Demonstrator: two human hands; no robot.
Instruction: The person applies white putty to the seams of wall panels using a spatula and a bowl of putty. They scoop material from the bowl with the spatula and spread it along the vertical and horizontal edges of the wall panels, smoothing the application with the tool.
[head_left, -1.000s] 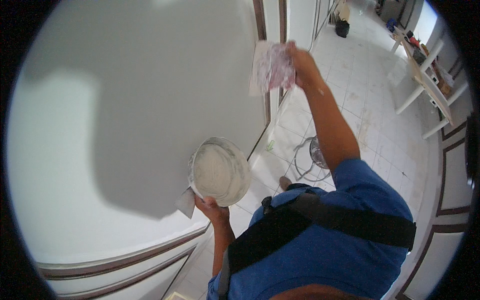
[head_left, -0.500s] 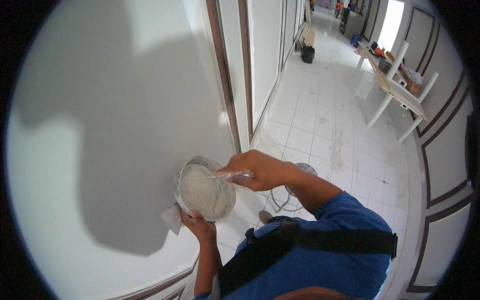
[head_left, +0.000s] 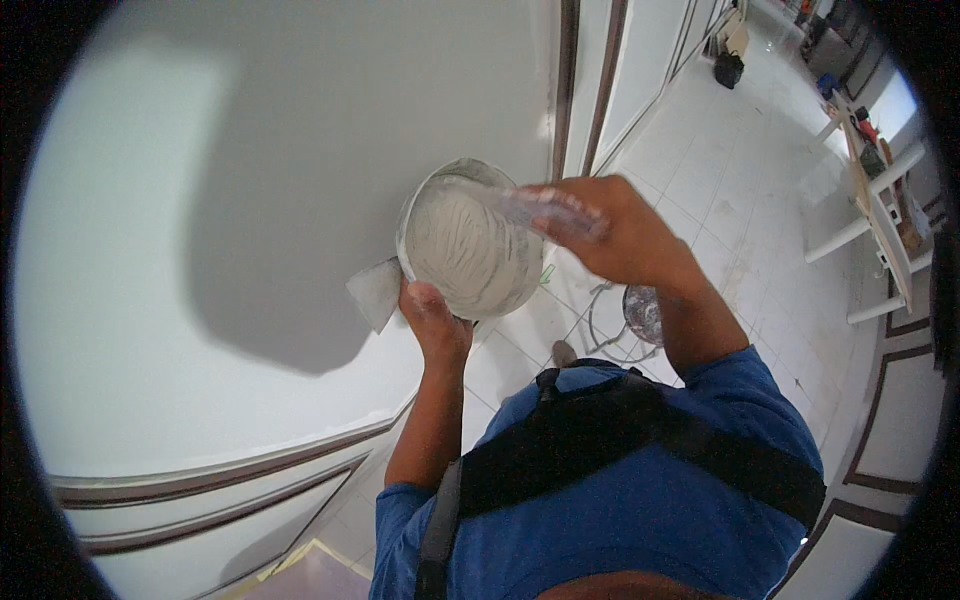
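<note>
I am gripping the tub (head_left: 470, 250) from below with my left hand (head_left: 432, 318); my right hand (head_left: 615, 235), pinching a scraper (head_left: 530, 205) (blurred), is reaching leftward over its rim.

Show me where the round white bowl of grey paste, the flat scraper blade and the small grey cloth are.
round white bowl of grey paste (head_left: 465, 245): head view, on the paste surface inside.
flat scraper blade (head_left: 520, 207): head view, on the blurred blade over the bowl.
small grey cloth (head_left: 377, 291): head view, on its middle.
</note>
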